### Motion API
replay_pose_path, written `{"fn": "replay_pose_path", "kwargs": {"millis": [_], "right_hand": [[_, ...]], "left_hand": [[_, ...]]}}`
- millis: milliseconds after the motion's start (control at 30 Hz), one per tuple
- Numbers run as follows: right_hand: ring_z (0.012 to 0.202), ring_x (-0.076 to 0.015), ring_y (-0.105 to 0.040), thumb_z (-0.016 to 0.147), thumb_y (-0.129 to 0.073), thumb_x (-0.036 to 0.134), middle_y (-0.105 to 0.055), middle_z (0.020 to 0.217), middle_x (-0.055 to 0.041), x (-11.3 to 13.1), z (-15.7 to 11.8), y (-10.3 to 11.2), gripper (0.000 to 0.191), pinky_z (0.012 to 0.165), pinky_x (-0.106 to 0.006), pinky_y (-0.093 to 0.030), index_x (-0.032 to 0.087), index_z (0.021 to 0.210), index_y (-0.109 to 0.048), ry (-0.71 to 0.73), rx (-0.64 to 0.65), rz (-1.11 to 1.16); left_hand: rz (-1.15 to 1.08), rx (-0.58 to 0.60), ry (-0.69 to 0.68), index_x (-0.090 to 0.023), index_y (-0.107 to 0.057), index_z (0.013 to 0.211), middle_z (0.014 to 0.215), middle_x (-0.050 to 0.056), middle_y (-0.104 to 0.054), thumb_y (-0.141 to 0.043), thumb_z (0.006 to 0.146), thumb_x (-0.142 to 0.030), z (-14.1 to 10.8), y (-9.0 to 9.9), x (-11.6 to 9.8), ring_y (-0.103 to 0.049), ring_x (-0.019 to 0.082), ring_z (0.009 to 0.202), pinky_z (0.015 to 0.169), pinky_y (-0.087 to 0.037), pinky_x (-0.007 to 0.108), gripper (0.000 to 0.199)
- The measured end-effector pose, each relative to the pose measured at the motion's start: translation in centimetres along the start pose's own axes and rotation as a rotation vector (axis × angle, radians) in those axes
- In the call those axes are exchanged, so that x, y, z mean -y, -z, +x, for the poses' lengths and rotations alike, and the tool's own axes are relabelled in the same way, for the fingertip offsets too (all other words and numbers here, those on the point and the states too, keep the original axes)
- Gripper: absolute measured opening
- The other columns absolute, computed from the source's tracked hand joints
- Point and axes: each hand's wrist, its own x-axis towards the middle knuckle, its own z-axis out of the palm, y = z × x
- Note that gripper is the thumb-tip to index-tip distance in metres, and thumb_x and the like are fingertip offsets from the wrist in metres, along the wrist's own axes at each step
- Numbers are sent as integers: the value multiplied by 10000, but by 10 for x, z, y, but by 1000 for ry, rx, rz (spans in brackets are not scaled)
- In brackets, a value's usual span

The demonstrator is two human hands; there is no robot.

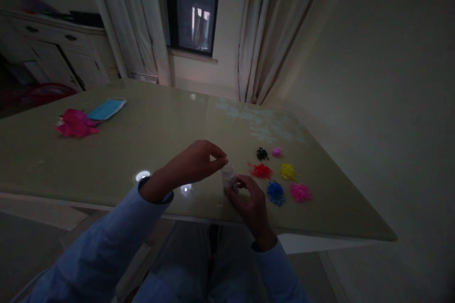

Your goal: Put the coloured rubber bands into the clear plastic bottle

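Note:
My right hand (251,203) grips a small clear jar (228,173) low on its side, near the table's front edge. Some dark bits show in the bottom of the jar. At the jar's mouth, my left hand (199,163) has thumb and fingertips pinched together; anything between them is too small to make out. Right of the jar lie little heaps of thin coloured pieces, perhaps small bands: red (261,171), blue (276,192), black (262,153), yellow (288,171) and bright pink (300,192). A lighter pink clump (277,152) sits behind them.
The glossy table (170,118) reflects lights. On its left side lie a blue face mask (107,109) and a crumpled pink wrapper or cloth (77,124). Beyond stand a sideboard (71,52), curtains (135,19) and a window (194,9). A wall rises at the right.

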Motion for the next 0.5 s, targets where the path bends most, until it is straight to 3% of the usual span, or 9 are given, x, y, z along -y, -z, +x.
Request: {"fn": "replay_pose_path", "kwargs": {"millis": [100, 167, 233, 367, 500], "right_hand": [[866, -197, -683, 848, -714, 306, -721, 981, -65, -1, 0, -3, 233, 790, -335, -574, 202, 1050, -663, -96, -10, 111], [896, -207, -702, 859, -708, 339, -733, 1018, -74, -2, 0, -5, 262, 809, -345, -583, 200, 1078, -666, -160, -17, 206], [922, -218, -711, 872, -695, 375, -739, 1042, -79, -2, 1, -6, 291, 822, -354, -587, 205, 1107, -666, -183, -14, 284], [955, -230, -712, 884, -680, 409, -743, 1070, -87, -3, 5, -6, 317, 850, -366, -583, 212, 1133, -675, -109, 36, 309], [969, -217, -702, 888, -685, 372, -737, 1105, -93, -1, 12, -6, 306, 850, -351, -578, 212, 1149, -679, -56, 88, 224]], "left_hand": [[-107, -30, 28, -192, -754, 977, 1018, 75, -769, -625, 866, -441, -7, -6, -2, -713, 196, 866, 714, -545, 277, 302], [-206, -116, 35, -193, -706, 1106, 1147, 92, -731, -696, 810, -475, -15, -19, 1, -687, 221, 1016, 807, -562, 313, 409], [-300, -129, 12, -201, -649, 1216, 1232, 104, -693, -759, 759, -452, -24, -38, 9, -654, 236, 1110, 884, -558, 349, 533], [-397, -171, -7, -207, -638, 1236, 1272, 112, -667, -802, 729, -391, -37, -74, 27, -641, 244, 1137, 925, -551, 372, 564], [-492, -289, 32, -194, -693, 1140, 1191, 98, -703, -792, 745, -373, -39, -88, 40, -672, 229, 1061, 886, -565, 348, 445]]}}
